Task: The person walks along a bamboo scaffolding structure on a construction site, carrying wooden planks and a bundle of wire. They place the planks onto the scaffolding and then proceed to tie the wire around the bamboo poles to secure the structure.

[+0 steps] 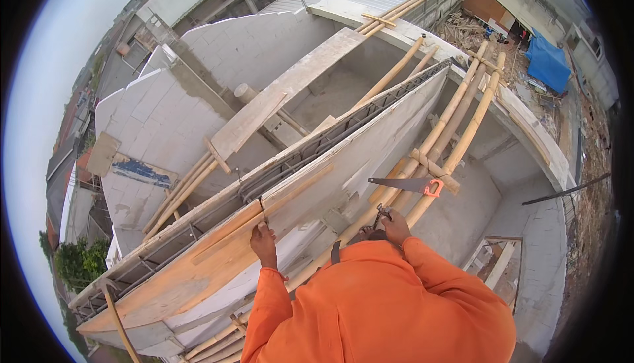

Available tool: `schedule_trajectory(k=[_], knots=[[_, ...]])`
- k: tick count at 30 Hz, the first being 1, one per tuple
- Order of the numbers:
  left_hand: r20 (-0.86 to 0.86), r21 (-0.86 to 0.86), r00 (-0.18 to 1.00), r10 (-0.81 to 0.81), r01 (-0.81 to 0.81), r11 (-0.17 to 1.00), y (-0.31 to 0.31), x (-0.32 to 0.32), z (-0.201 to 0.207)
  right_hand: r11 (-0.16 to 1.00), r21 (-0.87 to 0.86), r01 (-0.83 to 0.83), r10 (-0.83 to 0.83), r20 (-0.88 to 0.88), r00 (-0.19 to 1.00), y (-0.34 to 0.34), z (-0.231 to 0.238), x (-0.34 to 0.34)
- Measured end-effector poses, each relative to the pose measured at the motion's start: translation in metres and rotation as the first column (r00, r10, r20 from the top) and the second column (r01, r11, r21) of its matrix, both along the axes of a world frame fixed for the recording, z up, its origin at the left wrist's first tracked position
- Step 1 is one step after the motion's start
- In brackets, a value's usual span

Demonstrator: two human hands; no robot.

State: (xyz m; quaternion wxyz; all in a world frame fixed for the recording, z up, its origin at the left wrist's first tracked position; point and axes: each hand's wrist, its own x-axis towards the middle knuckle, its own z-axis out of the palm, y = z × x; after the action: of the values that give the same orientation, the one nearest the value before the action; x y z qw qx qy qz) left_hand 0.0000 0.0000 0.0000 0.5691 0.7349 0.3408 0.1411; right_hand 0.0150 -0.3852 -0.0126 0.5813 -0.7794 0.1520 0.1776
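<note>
My left hand is raised against the upright wooden form board, its fingers curled together by a thin dark wire at the board's joint. Whether the wire is between the fingers is too small to tell. Close to my body, my right hand grips a dark metal hand tool, whose exact kind is unclear. Just beyond that hand, a handsaw with an orange handle lies across bamboo poles. Steel reinforcing bars run inside the narrow trough behind the board.
Bamboo poles lashed together cross from near me to the far right wall. Over the deep room beyond the trough spans a plank. An opening lies low on the right. Block walls stand at left.
</note>
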Motion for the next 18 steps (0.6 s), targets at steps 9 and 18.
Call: schedule_trajectory(k=[9, 18], knots=[[0.108, -0.026, 0.993, 0.044, -0.041, 0.999, -0.023, 0.007, -0.004, 0.990, -0.136, -0.027, 0.048, 0.148, 0.988, -0.033, -0.033, 0.014], [0.040, 0.032, 0.974, 0.223, -0.224, 0.974, -0.040, -0.005, 0.020, 1.000, -0.014, -0.026, 0.027, 0.057, 0.998, -0.017, 0.003, 0.019]])
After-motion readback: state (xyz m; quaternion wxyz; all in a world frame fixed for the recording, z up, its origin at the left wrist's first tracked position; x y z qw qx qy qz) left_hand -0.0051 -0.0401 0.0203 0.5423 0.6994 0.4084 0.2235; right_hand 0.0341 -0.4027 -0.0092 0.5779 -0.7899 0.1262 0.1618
